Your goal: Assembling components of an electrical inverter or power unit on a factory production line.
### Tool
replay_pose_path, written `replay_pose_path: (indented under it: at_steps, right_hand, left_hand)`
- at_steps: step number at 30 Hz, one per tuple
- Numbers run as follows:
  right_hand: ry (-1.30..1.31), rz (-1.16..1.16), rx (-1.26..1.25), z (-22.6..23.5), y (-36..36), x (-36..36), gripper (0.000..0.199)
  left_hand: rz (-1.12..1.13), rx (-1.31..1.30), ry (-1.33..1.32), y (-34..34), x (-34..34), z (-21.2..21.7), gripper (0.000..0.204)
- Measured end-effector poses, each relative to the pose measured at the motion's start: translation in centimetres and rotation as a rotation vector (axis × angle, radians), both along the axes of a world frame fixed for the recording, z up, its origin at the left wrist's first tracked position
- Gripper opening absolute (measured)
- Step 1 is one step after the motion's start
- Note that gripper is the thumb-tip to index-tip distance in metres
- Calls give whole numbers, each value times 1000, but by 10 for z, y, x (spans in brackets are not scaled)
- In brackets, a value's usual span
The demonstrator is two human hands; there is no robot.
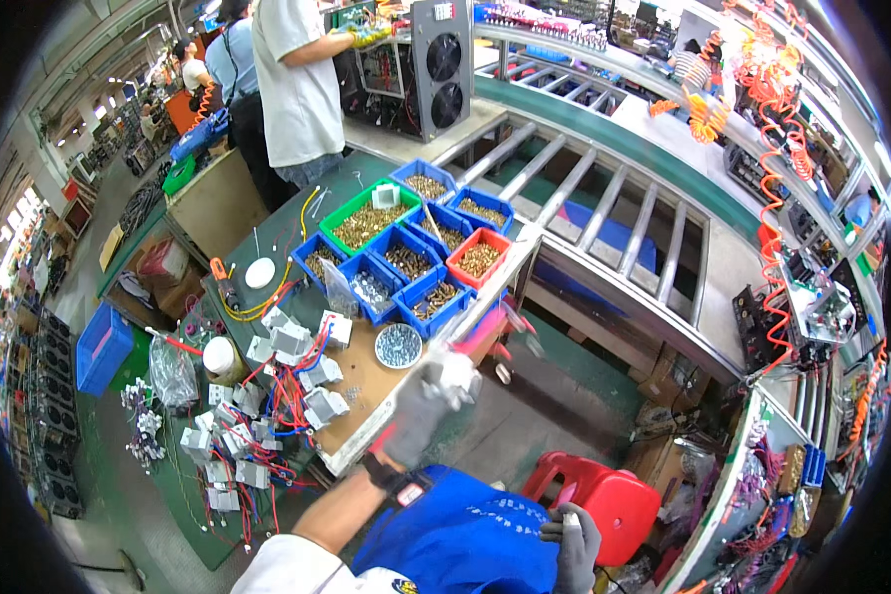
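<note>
at the bench edge, the gloved left hand (428, 404) is blurred; its grip cannot be told. the small bowl of screws (399, 346) lies just beyond it. the right hand (571, 543), lower, is closed on a small white object (568, 518).

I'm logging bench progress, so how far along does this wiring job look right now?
Done: many small grey modules with red and blue wires already lie spread over the table. In hand: the gloved left hand is blurred at the table edge, near a round dish of screws; the gloved right hand rests low by a red stool. Left: the bins of screws look well filled; how many modules remain can't be told.
</note>
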State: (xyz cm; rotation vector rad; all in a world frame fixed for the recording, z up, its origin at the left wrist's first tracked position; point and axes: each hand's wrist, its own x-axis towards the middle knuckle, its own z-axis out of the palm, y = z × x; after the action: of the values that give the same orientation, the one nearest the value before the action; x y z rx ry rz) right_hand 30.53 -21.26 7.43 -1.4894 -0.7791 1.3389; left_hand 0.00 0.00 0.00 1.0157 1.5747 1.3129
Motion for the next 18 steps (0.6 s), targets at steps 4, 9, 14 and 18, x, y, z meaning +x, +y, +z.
replay_pose_path:
  at_steps: [4,9,14,18]
  right_hand:
    - [-16,14,21,17,17,12,32]
    - [304,-105,-57,-12,75,47,37]
    - [11,-101,40,10,165,84,31]
    - [-108,81,125,27,250,99,36]
  left_hand:
    - [13,100,-557,69,-54,15,33]
    - [190,-45,-990,139,-89,27,40]
    - [40,-35,-974,168,-19,50,29]
    - [-439,-75,-782,174,81,77,31]
